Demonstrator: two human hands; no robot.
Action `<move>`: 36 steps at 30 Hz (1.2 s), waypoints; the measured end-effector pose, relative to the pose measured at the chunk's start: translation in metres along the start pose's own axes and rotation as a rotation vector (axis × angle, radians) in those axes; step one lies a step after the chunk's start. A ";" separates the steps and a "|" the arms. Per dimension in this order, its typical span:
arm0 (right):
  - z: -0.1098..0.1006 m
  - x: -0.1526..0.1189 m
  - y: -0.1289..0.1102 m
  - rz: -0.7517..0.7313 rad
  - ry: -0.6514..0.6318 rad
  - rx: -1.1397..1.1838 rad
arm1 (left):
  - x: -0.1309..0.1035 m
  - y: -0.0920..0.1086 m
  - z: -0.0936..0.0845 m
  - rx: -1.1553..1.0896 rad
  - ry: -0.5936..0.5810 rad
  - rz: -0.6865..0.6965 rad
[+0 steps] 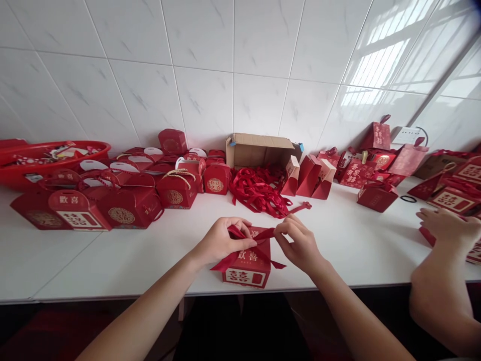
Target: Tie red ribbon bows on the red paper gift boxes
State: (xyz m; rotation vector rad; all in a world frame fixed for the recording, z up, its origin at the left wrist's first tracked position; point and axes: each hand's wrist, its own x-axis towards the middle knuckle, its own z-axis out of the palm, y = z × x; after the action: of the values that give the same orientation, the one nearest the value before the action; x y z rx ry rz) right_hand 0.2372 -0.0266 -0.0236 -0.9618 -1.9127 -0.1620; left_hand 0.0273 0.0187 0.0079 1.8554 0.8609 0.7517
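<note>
A small red gift box (247, 276) with a white label and gold characters stands near the table's front edge. A dark red ribbon (226, 261) lies looped across its top, its tails hanging at both sides. My left hand (229, 240) pinches a loop of this ribbon at the box's upper left. At the upper right, my right hand (298, 244) has its thumb and fingertips closed on another part of the ribbon. My fingers partly hide the middle of the bow.
Behind the box lie a heap of red ribbons (259, 193) and an open cardboard carton (259, 145). Red boxes (130, 213) crowd the left, beside a red basin (11, 175). More boxes (377, 195) and another person's hand (447, 228) are at right.
</note>
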 end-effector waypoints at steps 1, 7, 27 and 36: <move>-0.001 -0.001 0.001 0.065 -0.002 0.036 | 0.000 -0.002 0.000 -0.043 0.003 0.011; -0.023 -0.016 0.022 0.362 -0.265 0.356 | -0.004 -0.023 -0.005 -0.394 0.076 0.105; -0.047 -0.085 0.024 0.811 -0.191 0.425 | 0.040 -0.075 -0.099 0.863 0.934 0.012; -0.054 -0.080 0.066 0.901 0.254 -0.588 | 0.044 -0.107 -0.134 1.074 0.912 -0.054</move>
State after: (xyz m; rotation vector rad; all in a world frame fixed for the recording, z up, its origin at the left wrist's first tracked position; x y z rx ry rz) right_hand 0.3384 -0.0523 -0.0762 -1.9941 -1.0581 -0.2967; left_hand -0.0796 0.1540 -0.0321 2.3371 2.2103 1.2786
